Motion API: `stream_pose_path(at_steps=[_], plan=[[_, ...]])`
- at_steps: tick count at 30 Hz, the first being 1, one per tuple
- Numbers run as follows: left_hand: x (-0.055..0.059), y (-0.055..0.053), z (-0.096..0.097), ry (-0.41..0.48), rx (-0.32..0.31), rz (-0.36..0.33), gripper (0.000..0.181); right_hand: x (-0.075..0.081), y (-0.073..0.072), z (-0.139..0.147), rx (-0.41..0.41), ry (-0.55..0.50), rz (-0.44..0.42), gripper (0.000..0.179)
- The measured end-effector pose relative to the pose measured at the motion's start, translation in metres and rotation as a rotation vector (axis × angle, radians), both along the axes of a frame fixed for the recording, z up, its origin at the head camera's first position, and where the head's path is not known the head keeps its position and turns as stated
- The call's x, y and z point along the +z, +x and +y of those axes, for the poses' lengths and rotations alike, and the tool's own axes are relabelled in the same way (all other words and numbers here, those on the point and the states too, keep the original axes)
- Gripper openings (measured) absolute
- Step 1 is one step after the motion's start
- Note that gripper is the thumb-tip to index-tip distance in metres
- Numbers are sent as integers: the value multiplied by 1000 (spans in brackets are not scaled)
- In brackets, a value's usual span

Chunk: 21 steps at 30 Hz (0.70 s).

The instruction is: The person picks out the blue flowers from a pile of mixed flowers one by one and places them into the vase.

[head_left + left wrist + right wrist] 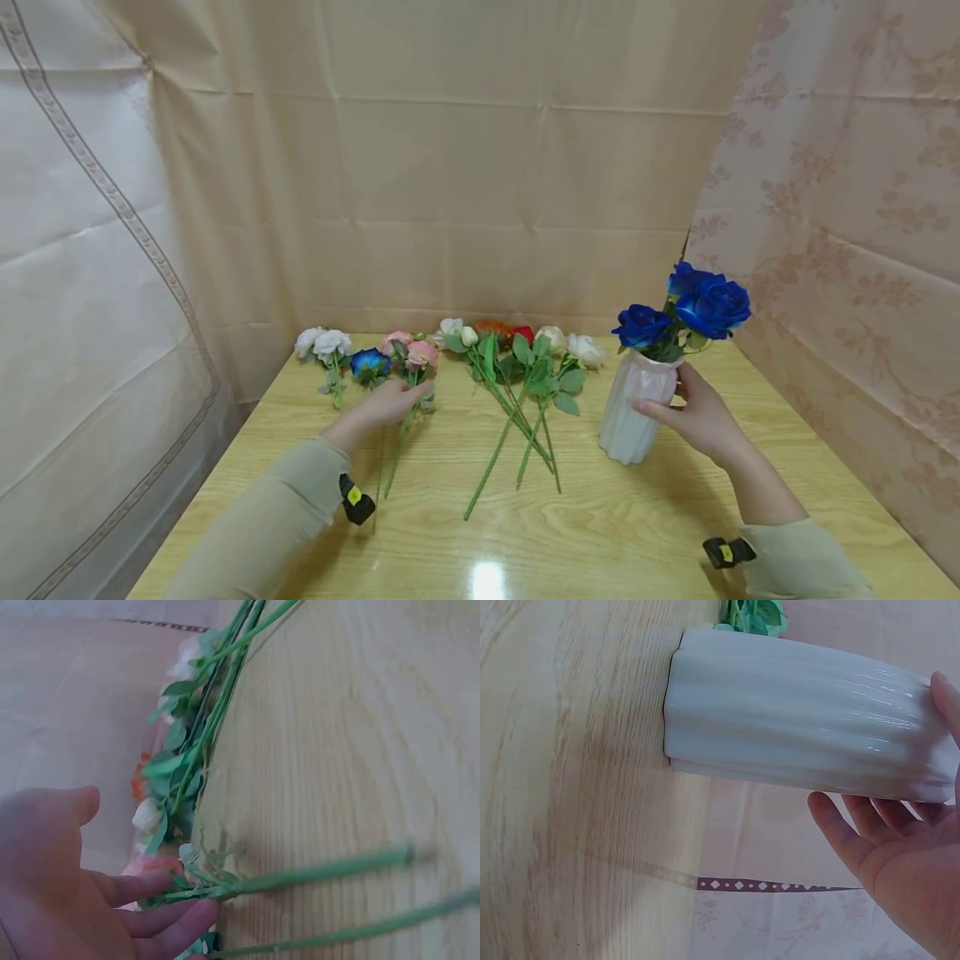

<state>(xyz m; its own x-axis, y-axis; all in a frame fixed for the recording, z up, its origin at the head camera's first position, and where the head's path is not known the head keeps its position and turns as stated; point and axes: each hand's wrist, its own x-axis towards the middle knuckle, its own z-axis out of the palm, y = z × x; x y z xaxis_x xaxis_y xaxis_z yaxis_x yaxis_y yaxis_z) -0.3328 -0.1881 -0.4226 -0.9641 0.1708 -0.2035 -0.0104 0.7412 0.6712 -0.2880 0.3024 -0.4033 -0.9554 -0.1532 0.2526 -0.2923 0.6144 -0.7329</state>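
My right hand (705, 417) grips a white fluted vase (633, 408) near its mouth, thumb in front and fingers behind. Several blue roses (712, 307) stand in the vase, which leans a little on the table. In the right wrist view the vase's ribbed side (795, 712) fills the middle. Over at the left, my left hand (390, 402) is at the stems of the pink flowers (422, 354). The left wrist view shows its thumb spread apart and its fingertips at a green stem (322, 871), without closing round it. A blue rose (371, 363) lies beside that hand.
White flowers (330, 343) lie at the far left of the wooden table (420, 542). Mid-table is a spread of white, orange and red flowers with crossed green stems (495, 467). A beige curtain (450, 167) hangs behind, with a patterned cloth (862, 292) on the right.
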Motion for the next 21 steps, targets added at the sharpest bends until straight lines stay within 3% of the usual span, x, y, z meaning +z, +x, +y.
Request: stream_pose_path(at_steps=[14,21], plan=[[-4,6,39,-60,-145,62,72,-1,-1,0,9,-7,-1,78],[-6,8,47,-54,-136,39,85,0,-2,1,8,-2,0,79]])
